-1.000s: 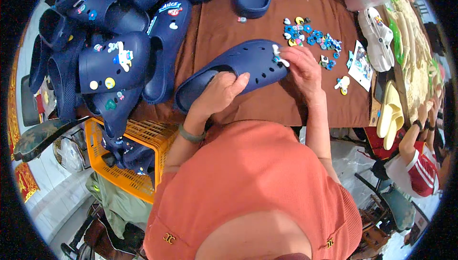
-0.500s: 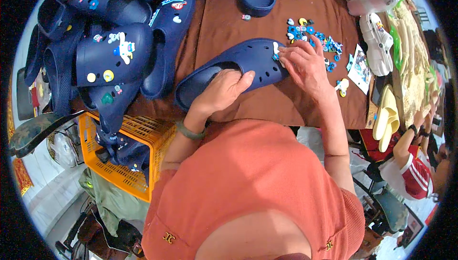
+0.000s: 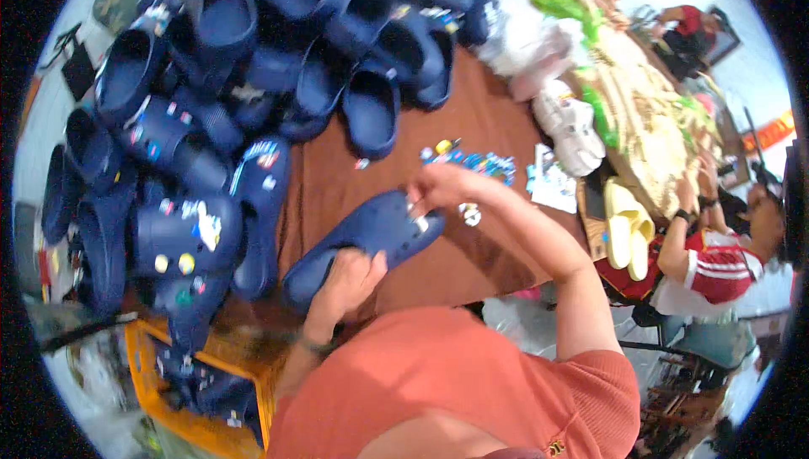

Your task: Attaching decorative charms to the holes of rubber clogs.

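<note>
A navy blue clog (image 3: 375, 221) with holes in its upper lies slantwise on the brown cloth (image 3: 480, 261), its toe to the upper right. My left hand (image 3: 347, 284) is closed on the clog around the edge of its opening, the thumb on top. At the toe, the bent fingers of my right hand (image 3: 441, 189) pinch down on the upper; blur hides what is between them. Just beside those fingertips a small white charm (image 3: 422, 224) sits on the clog. Beyond my right hand lies a pile of small blue, white and yellow charms (image 3: 484, 162).
Many navy clogs (image 3: 372, 114) are heaped at the left and back. A yellow crate (image 3: 139, 375) holding clogs stands below left. To the right are a printed card (image 3: 552, 185), a white clog (image 3: 569, 130), pale yellow slippers (image 3: 628, 227) and another person (image 3: 716, 265).
The view has shifted, showing more clogs at the back. My right hand stays at the clog's toe, its forearm now angled more from the right. My left hand keeps its hold.
</note>
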`<state>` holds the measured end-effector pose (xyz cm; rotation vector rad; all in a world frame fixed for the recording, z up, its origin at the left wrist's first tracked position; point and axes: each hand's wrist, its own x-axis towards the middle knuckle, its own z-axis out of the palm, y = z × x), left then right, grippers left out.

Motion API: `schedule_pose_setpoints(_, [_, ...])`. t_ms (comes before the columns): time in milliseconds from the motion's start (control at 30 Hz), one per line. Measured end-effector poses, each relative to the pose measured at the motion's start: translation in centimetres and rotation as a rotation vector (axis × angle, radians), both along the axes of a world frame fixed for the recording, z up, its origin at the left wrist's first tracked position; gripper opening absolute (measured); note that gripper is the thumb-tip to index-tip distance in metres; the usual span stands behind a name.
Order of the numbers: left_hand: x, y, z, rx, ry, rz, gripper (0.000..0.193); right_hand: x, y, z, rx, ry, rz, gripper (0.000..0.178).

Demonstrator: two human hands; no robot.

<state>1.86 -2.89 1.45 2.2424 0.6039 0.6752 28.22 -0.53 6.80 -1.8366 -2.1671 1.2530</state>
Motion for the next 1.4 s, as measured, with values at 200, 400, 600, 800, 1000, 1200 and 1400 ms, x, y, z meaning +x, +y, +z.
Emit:
schedule_pose_setpoints(200, [-0.2, -1.4, -0.1, 0.148, -0.02, -0.036, 0.039, 1.0, 1.0, -2.1, -0.165, 0.257, 0.082, 0.062])
schedule_pose_setpoints(400, [0.1, -1.5, -0.6, 0.234, -0.022, -0.055, 0.033, -0.3, -1.2, 0.6, -0.229, 0.284, -0.079, 0.08])
schedule_pose_setpoints(600, [0.3, -1.8, -1.2, 0.267, -0.025, -0.071, 0.028, -0.9, -2.6, 0.4, -0.057, 0.098, -0.142, 0.081])
schedule_pose_setpoints(800, [0.3, -1.8, -0.5, 0.313, -0.052, -0.095, 0.029, -0.7, -4.0, 0.6, -0.018, 0.186, -0.205, 0.084])
schedule_pose_setpoints(1000, [0.6, -0.6, 0.4, 0.13, 0.005, -0.019, 0.038, -1.3, -6.1, -1.8, 0.113, 0.488, -0.415, 0.068])
schedule_pose_setpoints(1200, [0.1, -0.7, 0.1, -0.025, 0.037, 0.021, 0.042, -1.2, -6.3, -2.3, 0.251, 0.333, -0.29, 0.063])
schedule_pose_setpoints(1400, [0.2, 0.4, 1.5, -0.241, 0.072, 0.065, 0.048, -1.6, -6.0, -3.3, 0.586, 0.199, -0.173, 0.047])
